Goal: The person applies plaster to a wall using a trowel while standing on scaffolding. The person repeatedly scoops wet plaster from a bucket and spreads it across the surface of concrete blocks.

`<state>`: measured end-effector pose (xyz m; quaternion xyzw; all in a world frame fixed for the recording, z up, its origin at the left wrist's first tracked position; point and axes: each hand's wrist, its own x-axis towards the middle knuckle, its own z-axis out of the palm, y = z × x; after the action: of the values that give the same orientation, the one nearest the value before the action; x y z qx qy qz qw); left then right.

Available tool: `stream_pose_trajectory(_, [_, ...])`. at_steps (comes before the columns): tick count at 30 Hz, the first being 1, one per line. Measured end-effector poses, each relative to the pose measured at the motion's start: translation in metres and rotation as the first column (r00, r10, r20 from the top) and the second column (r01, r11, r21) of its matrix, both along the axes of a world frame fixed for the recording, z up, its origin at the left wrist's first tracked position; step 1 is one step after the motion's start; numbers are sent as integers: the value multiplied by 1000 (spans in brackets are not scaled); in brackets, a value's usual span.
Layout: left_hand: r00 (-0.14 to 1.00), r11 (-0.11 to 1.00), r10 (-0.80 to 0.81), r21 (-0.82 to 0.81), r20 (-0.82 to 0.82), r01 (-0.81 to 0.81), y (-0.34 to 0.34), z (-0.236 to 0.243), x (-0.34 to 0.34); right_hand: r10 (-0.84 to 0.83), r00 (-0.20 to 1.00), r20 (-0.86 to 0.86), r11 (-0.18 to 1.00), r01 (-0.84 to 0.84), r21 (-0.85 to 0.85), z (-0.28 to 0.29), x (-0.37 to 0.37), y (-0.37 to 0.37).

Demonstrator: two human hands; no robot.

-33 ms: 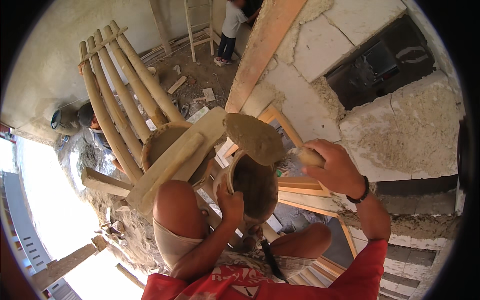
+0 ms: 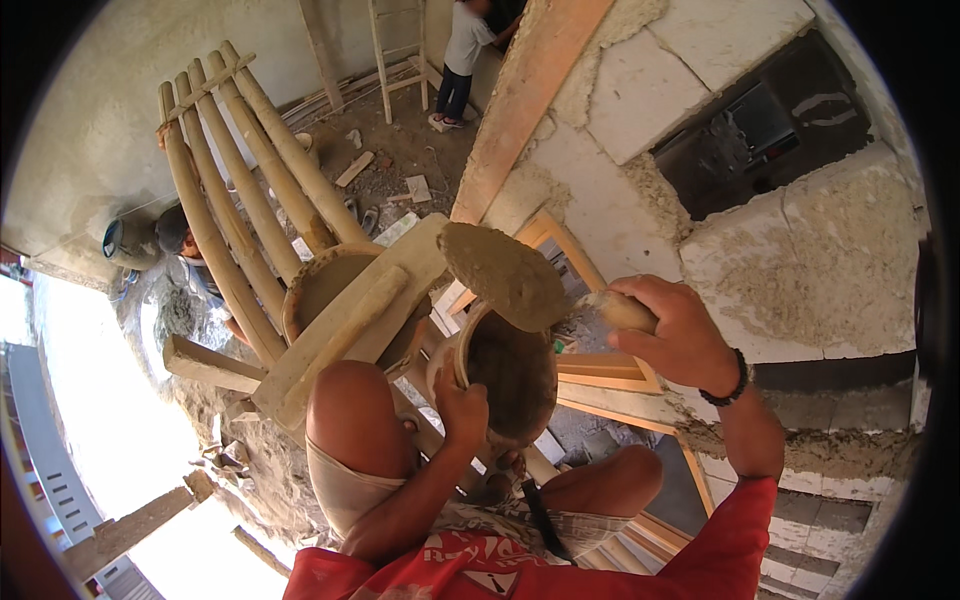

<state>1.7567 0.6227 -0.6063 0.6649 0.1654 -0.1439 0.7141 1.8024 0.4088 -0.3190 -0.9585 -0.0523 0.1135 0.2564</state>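
Note:
A trowel point(image 2: 505, 278) loaded with wet grey mortar is held over a bucket point(image 2: 537, 395) by my right hand point(image 2: 672, 328), whose fingers wrap its wooden handle. My left hand point(image 2: 462, 410) grips the near left rim of that bucket, which is tilted and has mortar smeared inside. Left of it, a wooden plastering float point(image 2: 350, 325) lies across a second round container point(image 2: 312, 275) that holds grey mortar. My bent knees are on both sides of the bucket.
Bamboo poles point(image 2: 245, 190) extend to the far left. Pale block wall point(image 2: 800, 260) with a dark opening rises at right, beside a wooden frame point(image 2: 530, 110). Far below, a person point(image 2: 465, 50) stands near a ladder point(image 2: 385, 60); another person's head point(image 2: 175, 232) shows behind the poles.
The trowel and my right hand have shifted slightly; the mortar-covered blade sits a little farther left. My left hand still holds the bucket rim.

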Motion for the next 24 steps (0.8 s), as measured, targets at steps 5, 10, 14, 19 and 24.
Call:
stream_pose_trajectory(5, [997,998,-54,41,-48,56,4,14,-2,94,993,-71,943,-66,326,16,23,-5])
stream_pose_trajectory(10, [994,991,-107,86,23,104,3,25,0,-184,947,-263,900,270,342,-51,76,-63])
stream_pose_trajectory(14, [993,986,-76,155,86,62,8,22,-7,-456,794,403,884,456,104,8,82,-86])
stream_pose_trajectory(19, [994,985,-107,137,9,105,14,27,1,-362,866,346,927,372,39,39,36,-75])
stream_pose_trajectory(24, [981,984,-139,132,133,122,11,40,10,6,998,-64,999,-4,32,-44,-39,-72])
